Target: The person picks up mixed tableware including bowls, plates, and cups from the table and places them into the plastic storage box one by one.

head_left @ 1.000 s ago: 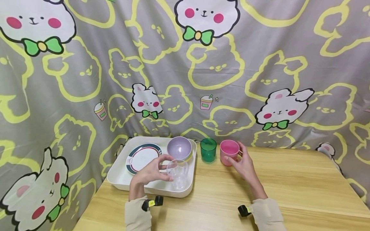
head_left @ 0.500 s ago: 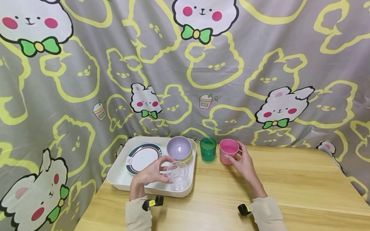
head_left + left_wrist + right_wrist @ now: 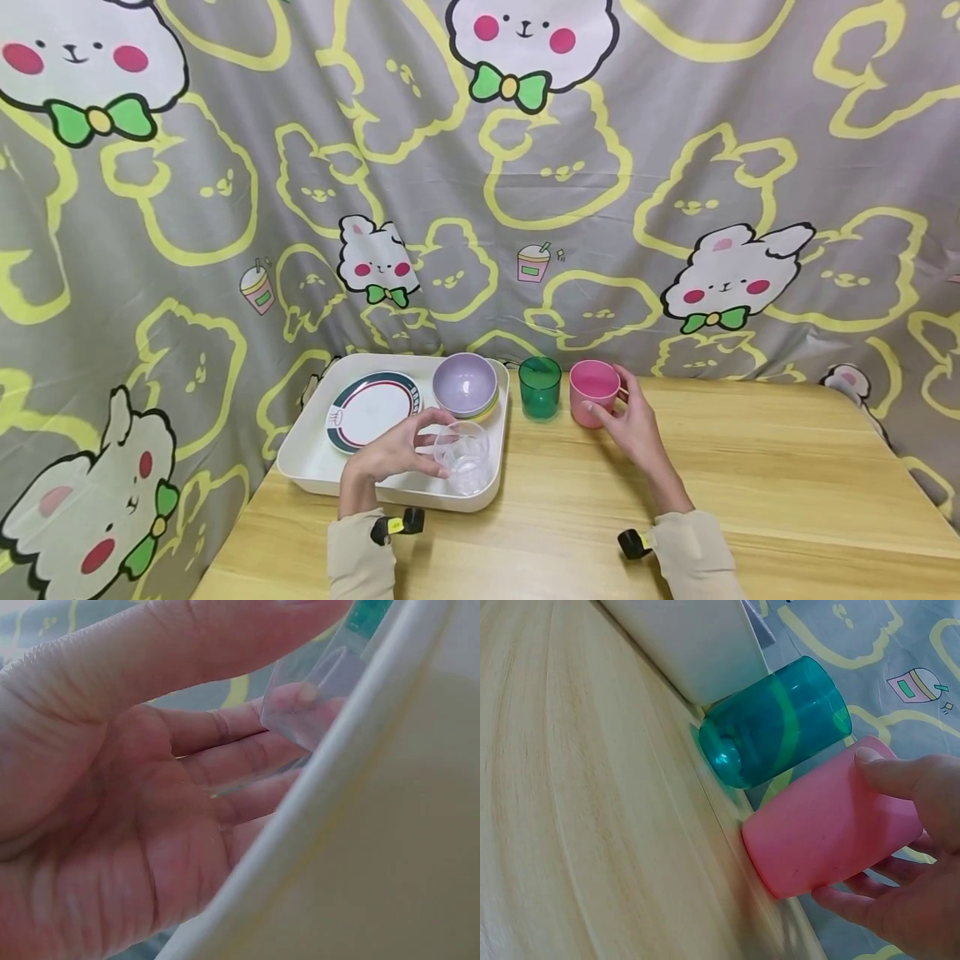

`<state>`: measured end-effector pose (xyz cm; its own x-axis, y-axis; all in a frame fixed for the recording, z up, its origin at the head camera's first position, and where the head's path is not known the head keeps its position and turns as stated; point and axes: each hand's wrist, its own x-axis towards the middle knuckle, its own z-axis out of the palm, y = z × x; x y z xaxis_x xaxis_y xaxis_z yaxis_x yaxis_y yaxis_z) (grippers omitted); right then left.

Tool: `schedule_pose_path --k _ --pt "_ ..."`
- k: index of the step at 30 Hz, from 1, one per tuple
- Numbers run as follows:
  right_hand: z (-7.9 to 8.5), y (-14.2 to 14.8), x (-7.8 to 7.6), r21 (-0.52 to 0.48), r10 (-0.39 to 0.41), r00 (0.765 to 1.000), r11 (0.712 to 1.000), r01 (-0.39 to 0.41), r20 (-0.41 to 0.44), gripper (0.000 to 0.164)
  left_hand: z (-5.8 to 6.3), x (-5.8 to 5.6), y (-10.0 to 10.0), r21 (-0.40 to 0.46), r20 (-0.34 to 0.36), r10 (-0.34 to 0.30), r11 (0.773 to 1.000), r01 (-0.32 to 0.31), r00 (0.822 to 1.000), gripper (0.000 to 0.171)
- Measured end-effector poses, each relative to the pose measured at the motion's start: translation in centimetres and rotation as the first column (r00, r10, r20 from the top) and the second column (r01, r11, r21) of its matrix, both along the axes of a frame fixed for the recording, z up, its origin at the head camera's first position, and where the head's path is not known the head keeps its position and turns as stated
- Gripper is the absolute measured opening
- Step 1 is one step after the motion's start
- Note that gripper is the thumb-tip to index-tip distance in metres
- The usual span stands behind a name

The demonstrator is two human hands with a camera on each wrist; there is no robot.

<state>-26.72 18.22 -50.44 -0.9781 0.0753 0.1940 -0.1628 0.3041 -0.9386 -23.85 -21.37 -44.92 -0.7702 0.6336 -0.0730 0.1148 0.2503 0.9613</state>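
My left hand holds a clear cup by its side, at the front right corner inside the white tray. In the left wrist view the tray wall hides most of that cup and the fingertips. On the table to the right, a pink cup stands upright with my right hand gripping it. The right wrist view has the thumb on the pink cup's side near the rim and the other fingers round the far side. Close beside it stands a green see-through cup.
A plate with a dark green rim lies in the tray's left part. Stacked bowls, a purple one on top, sit at the tray's back right. Behind the wooden table hangs a patterned grey curtain.
The clear cup has sunk slightly lower in the tray with my left hand round it. My right hand stays on the pink cup, and the green cup has not moved.
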Motion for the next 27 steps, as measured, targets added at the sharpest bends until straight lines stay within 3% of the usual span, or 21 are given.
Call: schedule_pose_path --k 11,18,27 --pt "-0.2 0.0 -0.1 0.016 -0.003 1.0 1.0 0.003 -0.006 0.085 0.2 -0.1 -0.2 -0.039 -0.045 0.019 0.999 -0.021 0.999 0.074" --pt "-0.1 -0.1 -0.1 0.021 0.0 1.0 1.0 0.0 -0.005 0.085 1.6 0.4 -0.5 -0.04 -0.129 0.059 0.997 -0.064 0.99 0.069" --pt "-0.2 0.0 0.1 0.029 -0.015 1.0 0.999 0.015 -0.007 0.084 3.4 0.6 2.1 0.139 -0.233 0.199 0.976 -0.17 0.952 0.052"
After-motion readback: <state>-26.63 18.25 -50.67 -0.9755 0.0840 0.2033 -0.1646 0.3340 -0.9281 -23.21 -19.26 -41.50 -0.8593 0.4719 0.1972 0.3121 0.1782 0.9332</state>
